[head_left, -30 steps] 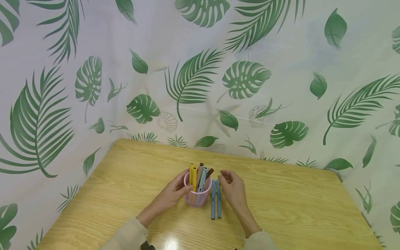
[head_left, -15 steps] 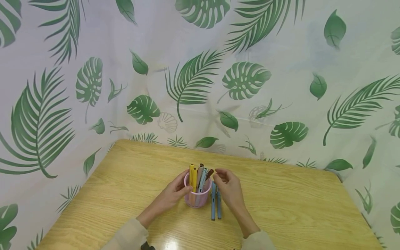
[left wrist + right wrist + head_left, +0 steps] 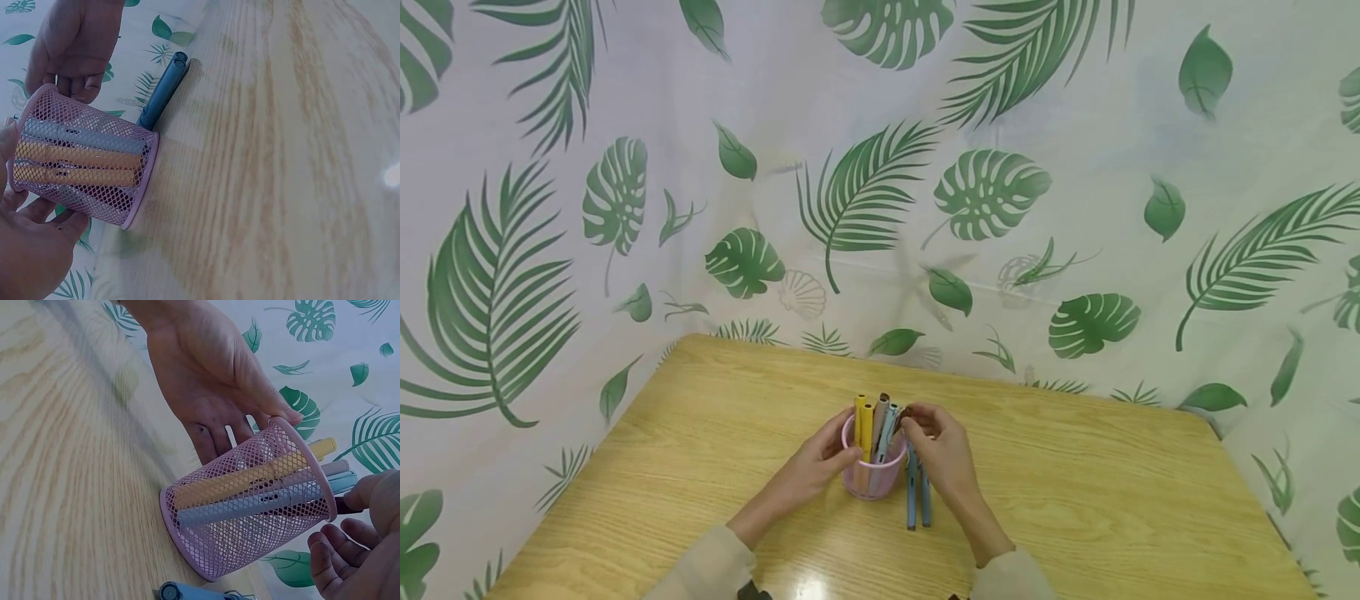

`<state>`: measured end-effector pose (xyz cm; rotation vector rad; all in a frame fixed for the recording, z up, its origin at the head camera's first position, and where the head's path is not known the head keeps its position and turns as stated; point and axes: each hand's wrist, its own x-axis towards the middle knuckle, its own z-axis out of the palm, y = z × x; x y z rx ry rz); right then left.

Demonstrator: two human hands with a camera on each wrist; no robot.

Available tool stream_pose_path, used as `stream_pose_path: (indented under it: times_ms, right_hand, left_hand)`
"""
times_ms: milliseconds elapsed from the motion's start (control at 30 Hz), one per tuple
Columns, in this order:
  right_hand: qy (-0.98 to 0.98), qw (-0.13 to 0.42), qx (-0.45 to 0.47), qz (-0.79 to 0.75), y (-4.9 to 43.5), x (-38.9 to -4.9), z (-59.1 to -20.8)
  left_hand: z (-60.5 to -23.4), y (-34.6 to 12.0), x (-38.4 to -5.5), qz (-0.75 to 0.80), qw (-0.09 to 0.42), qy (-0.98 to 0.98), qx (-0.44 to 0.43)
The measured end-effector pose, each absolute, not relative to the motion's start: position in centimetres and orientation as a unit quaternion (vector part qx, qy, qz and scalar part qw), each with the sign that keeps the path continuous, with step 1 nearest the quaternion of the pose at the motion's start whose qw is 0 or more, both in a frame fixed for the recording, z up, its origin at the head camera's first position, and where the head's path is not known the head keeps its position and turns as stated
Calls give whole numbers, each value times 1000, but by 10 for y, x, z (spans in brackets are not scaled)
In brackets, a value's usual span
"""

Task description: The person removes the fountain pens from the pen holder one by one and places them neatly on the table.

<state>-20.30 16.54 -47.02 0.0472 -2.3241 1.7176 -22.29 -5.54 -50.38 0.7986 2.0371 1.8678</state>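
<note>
Centrally, the left hand (image 3: 814, 465) grasps a round pink mesh cup (image 3: 889, 482), upright on the yellow wood-grain table (image 3: 1090, 475); the right hand (image 3: 946, 450) pinches a slender dark-brown pen (image 3: 905, 412) at the cup's rim. Two slim blue pens (image 3: 912, 496) lie just beside the cup.

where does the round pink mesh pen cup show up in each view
Head: the round pink mesh pen cup, lower middle.
Left wrist: the cup, left side, around mid-height.
Right wrist: the cup, lower right of centre.
Shared landmark: slim blue pens lying beside it; right wrist plainly shows one.
</note>
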Motion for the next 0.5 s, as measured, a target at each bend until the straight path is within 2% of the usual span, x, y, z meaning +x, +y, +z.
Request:
stream_pose_path:
  times_ms: [500]
  right_hand:
    - [-814,114,18,569,159,-210,-474]
  left_hand:
    - [-502,-56,-224,645,135,698,282]
